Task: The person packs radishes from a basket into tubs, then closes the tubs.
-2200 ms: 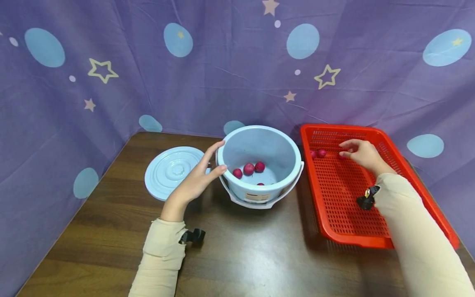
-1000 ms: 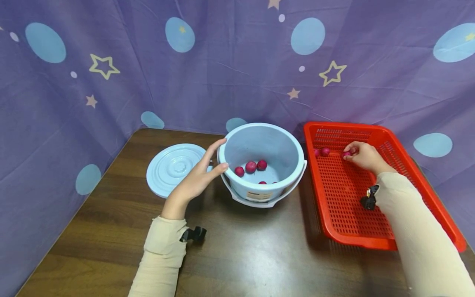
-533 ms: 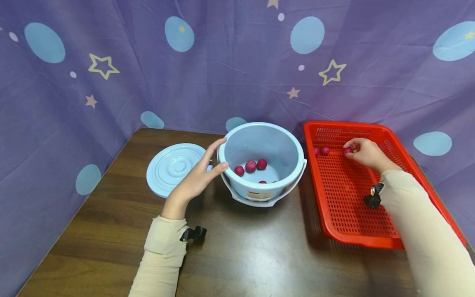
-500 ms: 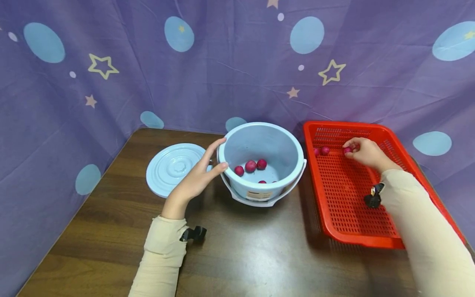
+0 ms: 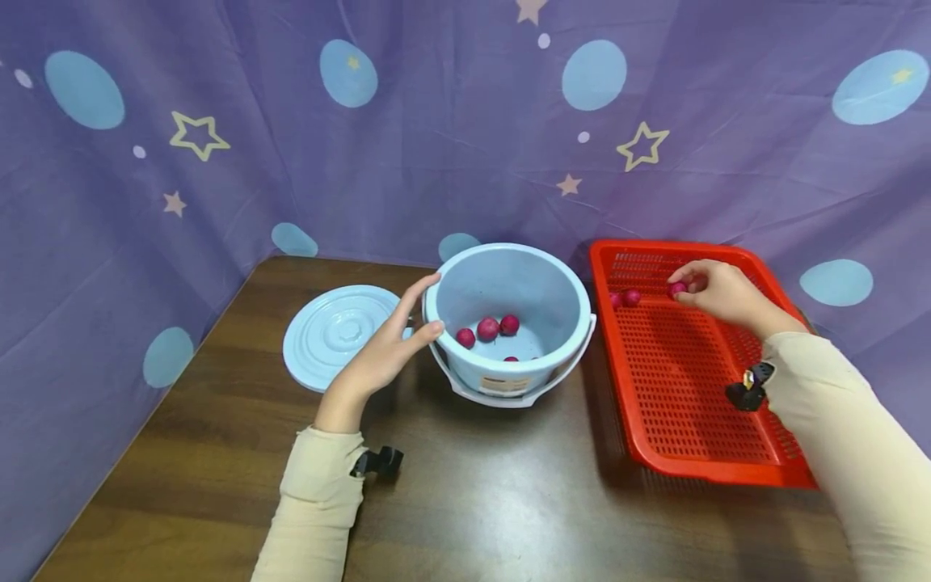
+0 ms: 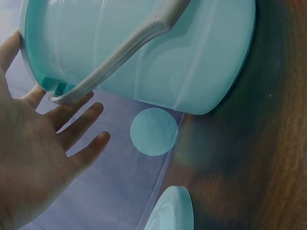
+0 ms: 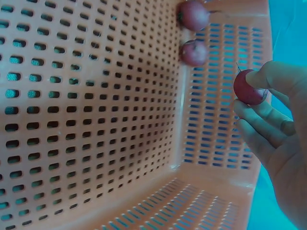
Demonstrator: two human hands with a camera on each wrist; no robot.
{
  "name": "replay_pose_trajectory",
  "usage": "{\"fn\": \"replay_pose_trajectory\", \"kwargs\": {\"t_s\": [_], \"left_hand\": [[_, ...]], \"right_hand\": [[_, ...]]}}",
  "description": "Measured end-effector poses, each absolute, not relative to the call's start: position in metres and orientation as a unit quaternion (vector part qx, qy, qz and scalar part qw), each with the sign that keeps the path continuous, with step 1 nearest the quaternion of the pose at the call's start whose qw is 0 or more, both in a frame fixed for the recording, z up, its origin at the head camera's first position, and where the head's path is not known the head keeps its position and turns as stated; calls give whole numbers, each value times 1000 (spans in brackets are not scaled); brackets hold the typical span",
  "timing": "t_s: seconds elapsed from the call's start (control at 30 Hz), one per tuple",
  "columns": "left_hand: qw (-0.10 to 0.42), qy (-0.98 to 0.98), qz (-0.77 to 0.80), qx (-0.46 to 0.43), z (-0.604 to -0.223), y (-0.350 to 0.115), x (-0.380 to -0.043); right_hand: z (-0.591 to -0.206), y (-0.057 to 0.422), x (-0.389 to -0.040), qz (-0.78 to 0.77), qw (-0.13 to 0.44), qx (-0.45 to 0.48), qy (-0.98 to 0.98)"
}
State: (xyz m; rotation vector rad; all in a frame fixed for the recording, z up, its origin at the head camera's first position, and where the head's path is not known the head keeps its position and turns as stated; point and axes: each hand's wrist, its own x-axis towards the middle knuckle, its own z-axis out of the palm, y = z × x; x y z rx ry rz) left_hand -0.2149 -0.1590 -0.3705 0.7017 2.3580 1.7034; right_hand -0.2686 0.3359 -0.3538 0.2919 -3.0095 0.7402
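Note:
Between the thumb and fingers of my right hand (image 5: 720,293) is a radish (image 7: 248,90), pinched above the far end of the red perforated basket (image 5: 622,396). Two more radishes (image 7: 194,52) lie in the basket's far left corner. My left hand (image 5: 378,356) touches the left rim of the light blue bucket (image 5: 502,275) with thumb and forefinger spread; in the left wrist view its other fingers extend loosely beside the handle (image 6: 120,60). Several radishes (image 5: 488,329) sit on the bucket's bottom, some partly hidden by the near rim.
A light blue round lid (image 5: 342,335) lies on the brown wooden table (image 5: 465,493), left of the bucket. The basket stands right of the bucket. A purple curtain (image 5: 451,145) with stars and ovals hangs behind the table.
My right hand has closed thumb and fingers on a radish at the basket's far end and lifted it slightly from the floor. The left hand stays at the bucket's rim.

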Motion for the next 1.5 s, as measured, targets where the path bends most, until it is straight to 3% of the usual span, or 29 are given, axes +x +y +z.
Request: {"fn": "replay_pose_trajectory", "kwargs": {"t_s": [0.53, 1.5], "left_hand": [[59, 785, 569, 237, -372, -159, -217], [65, 787, 565, 237, -374, -158, -221]], "right_hand": [[-319, 302, -247, 222, 26, 146, -964], [-301, 256, -216, 336, 94, 227, -909]]}}
